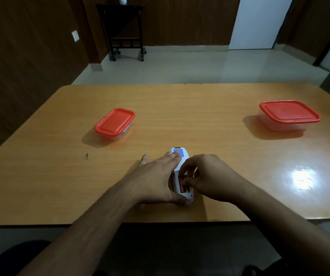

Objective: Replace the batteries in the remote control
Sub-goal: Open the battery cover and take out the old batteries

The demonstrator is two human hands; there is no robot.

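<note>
Remote control (pixel 181 172), lying face down near the table's (pixel 200 120) front edge, is pressed flat by the straight-fingered left hand (pixel 156 176); 2 batteries (pixel 184 187) are pinched by the right hand (pixel 209 176).

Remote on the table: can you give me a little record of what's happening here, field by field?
remote control: white, lying back side up on the wooden table, battery bay open
batteries: reddish cells in the bay
left hand: fingers straight, pressing the remote down
right hand: fingertips curled at the batteries
left container: red lid on
right container: red lid on
</note>
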